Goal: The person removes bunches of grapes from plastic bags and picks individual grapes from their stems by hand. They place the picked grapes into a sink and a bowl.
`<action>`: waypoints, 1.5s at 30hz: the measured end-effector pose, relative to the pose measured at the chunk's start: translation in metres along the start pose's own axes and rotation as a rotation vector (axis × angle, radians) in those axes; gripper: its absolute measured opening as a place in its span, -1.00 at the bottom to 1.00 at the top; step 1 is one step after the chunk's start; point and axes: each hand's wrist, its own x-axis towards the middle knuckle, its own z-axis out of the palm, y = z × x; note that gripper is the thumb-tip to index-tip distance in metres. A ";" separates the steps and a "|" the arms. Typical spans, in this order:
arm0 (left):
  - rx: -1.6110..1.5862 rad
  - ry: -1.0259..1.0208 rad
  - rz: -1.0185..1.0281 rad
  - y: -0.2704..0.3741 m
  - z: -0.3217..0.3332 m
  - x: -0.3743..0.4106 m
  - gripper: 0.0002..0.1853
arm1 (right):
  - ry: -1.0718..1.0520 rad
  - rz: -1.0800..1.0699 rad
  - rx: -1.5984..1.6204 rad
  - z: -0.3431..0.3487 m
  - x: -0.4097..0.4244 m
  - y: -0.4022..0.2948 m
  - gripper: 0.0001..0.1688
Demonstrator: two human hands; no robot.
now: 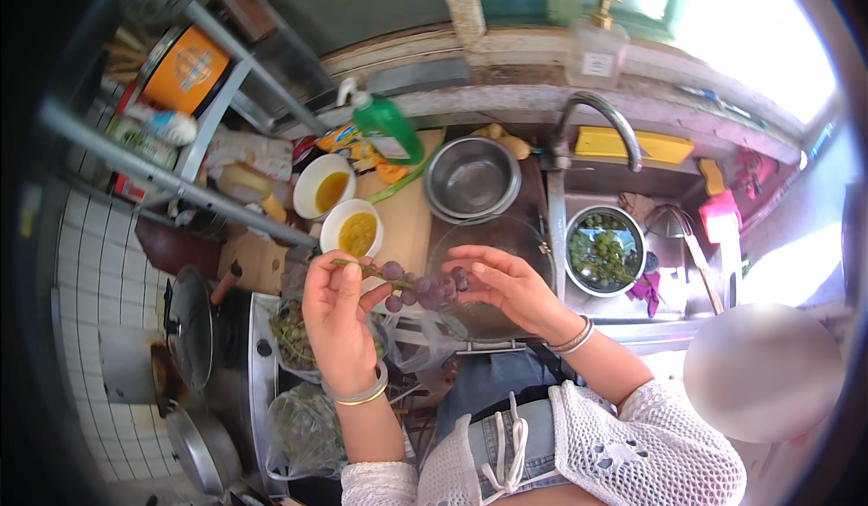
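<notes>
Between my two hands hangs a small bunch of purple grapes on a green stem. My left hand pinches the stem end between thumb and fingers. At the other end, my right hand has its fingers spread beside the last grapes; whether they touch is hard to make out. Beneath the right hand lies a large clear glass bowl. In the sink to the right, a round metal basin holds green grapes in water. A plastic bag of grapes sits below my left hand.
Two white bowls of yellow liquid stand near a green pump bottle. Stacked steel bowls sit left of the curved faucet. A metal shelf rail crosses the left side. Pans stand on the stove.
</notes>
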 end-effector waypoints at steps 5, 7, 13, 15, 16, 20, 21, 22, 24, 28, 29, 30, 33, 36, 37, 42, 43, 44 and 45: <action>-0.142 -0.218 -0.107 -0.005 0.024 0.005 -0.87 | -0.171 0.081 0.378 -0.009 -0.028 -0.022 -0.53; -0.191 -0.286 -0.157 -0.008 0.029 0.007 -0.86 | -0.213 0.076 0.358 -0.005 -0.038 -0.026 -0.54; -0.360 -0.358 -0.214 -0.025 0.037 0.010 -0.86 | -0.123 -0.050 0.084 0.006 -0.060 -0.039 -0.60; -0.497 -0.392 -0.286 -0.029 0.041 0.007 -0.85 | -0.079 -0.129 0.003 0.010 -0.065 -0.041 -0.59; -0.567 -0.408 -0.322 -0.031 0.044 0.005 -0.84 | -0.076 -0.155 -0.002 0.009 -0.066 -0.039 -0.59; -0.857 -0.448 -0.421 -0.042 0.054 -0.002 -0.75 | -0.086 -0.248 -0.094 0.007 -0.069 -0.034 -0.55; -0.865 -0.439 -0.429 -0.042 0.055 -0.003 -0.75 | -0.093 -0.267 -0.134 0.006 -0.069 -0.033 -0.53; -0.872 -0.430 -0.437 -0.043 0.056 -0.005 -0.74 | -0.088 -0.255 -0.133 0.005 -0.070 -0.032 -0.51; -0.895 -0.422 -0.447 -0.044 0.060 -0.008 -0.72 | -0.077 -0.229 -0.133 0.005 -0.073 -0.031 -0.47; -0.961 -0.360 -0.501 -0.047 0.064 -0.012 -0.76 | -0.042 -0.175 -0.101 0.004 -0.075 -0.031 -0.38; -0.961 -0.345 -0.506 -0.048 0.065 -0.013 -0.77 | -0.047 -0.171 -0.109 0.003 -0.074 -0.031 -0.36; -0.961 -0.330 -0.511 -0.048 0.067 -0.013 -0.78 | -0.052 -0.169 -0.117 0.001 -0.073 -0.031 -0.34; -0.959 -0.313 -0.514 -0.047 0.072 -0.015 -0.82 | -0.075 -0.162 -0.141 -0.003 -0.072 -0.030 -0.29; -0.880 -0.273 -0.520 -0.046 0.075 -0.016 -0.83 | -0.064 -0.175 -0.097 -0.003 -0.071 -0.028 -0.28; -0.864 -0.268 -0.505 -0.047 0.076 -0.017 -0.82 | -0.066 -0.151 -0.039 -0.003 -0.070 -0.029 -0.30; -0.683 -0.201 -0.393 -0.059 0.088 -0.020 -0.83 | -0.001 0.012 0.310 -0.011 -0.064 -0.038 -0.40; -0.641 -0.198 -0.374 -0.063 0.095 -0.022 -0.84 | 0.011 0.040 0.336 -0.017 -0.064 -0.037 -0.41; -0.599 -0.197 -0.356 -0.067 0.101 -0.023 -0.84 | 0.024 0.066 0.365 -0.027 -0.062 -0.031 -0.43; -0.560 -0.197 -0.336 -0.071 0.108 -0.024 -0.84 | 0.038 0.089 0.392 -0.040 -0.060 -0.025 -0.45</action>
